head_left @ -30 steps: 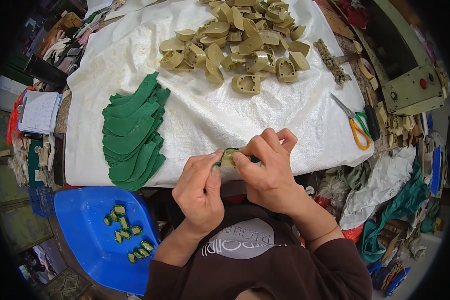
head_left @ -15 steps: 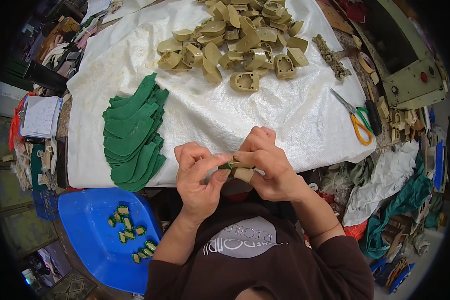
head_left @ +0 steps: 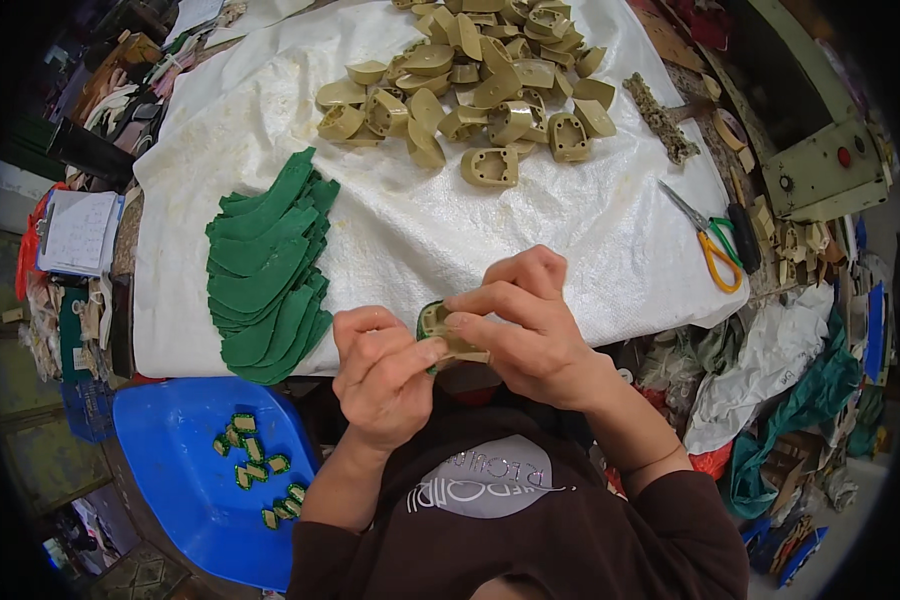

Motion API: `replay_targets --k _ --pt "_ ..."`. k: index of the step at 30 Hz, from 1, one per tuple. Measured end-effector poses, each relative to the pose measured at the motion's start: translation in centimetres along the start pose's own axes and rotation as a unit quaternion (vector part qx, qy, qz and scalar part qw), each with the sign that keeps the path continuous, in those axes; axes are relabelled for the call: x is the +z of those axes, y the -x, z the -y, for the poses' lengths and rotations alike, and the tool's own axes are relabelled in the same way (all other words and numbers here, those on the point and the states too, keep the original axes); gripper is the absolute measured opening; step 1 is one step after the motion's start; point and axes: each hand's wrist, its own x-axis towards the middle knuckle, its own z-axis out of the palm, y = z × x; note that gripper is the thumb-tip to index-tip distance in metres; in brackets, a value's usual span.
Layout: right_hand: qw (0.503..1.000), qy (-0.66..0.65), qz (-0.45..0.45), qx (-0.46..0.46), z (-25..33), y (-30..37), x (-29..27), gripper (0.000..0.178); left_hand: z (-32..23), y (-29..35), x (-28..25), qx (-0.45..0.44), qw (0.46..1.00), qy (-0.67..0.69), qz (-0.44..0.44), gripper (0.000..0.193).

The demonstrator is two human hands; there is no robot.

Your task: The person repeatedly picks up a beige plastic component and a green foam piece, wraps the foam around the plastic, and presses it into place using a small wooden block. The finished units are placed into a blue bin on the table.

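My left hand (head_left: pixel 382 374) and my right hand (head_left: pixel 532 330) meet over the near edge of the white sheet. Between their fingertips is a beige shoe heel (head_left: pixel 436 318) with green material along its rim; its hollow side shows, and fingers cover the rest. The left thumb and fingers grip its lower left part, while the right fingers press on its upper side. To the left on the sheet lies an overlapping stack of green curved cover pieces (head_left: pixel 262 268). Farther off sits a pile of bare beige heels (head_left: pixel 500 90).
A blue basin (head_left: pixel 165 440) at the lower left holds several green-edged heels (head_left: pixel 254 465). Orange-and-green-handled scissors (head_left: pixel 712 245) and a dark-handled tool (head_left: pixel 744 238) lie on the right. A green machine (head_left: pixel 830 170) stands at the right edge, a clipboard (head_left: pixel 78 232) at far left.
The heel has turned so that its hollow side shows, and it sits slightly farther left. My left hand has shifted left and down, and the right fingers now lie over the heel.
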Motion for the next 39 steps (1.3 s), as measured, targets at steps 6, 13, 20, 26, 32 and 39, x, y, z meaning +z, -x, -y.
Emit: replay_targets --k 6,13,20,26,32,39 --pt "0.952 -0.230 -0.067 0.189 0.8 1.1 -0.4 0.027 0.9 -0.6 -1.2 -0.030 0.997 0.022 -0.062 0.031" --pt "0.734 -0.536 -0.199 0.367 2.2 2.6 2.2 0.031 -0.5 -0.1 0.3 -0.035 0.976 0.216 0.003 0.036" --pt "0.671 -0.604 -0.187 0.387 3.0 3.3 1.5 0.027 -1.6 -0.6 0.3 0.045 0.996 -0.021 0.073 0.030" --pt "0.757 -0.525 -0.138 0.365 3.4 2.8 1.2 0.032 -2.4 -1.4 1.1 0.062 0.987 -0.115 0.097 0.019" --pt "0.832 -0.428 -0.040 0.351 2.1 2.6 0.4 0.039 -2.2 -1.6 0.5 -0.002 0.988 -0.090 0.127 0.020" --pt "0.747 -0.558 0.063 0.355 -1.9 1.3 -0.7 0.038 -1.1 -0.5 0.2 -0.085 0.973 0.178 0.117 0.029"
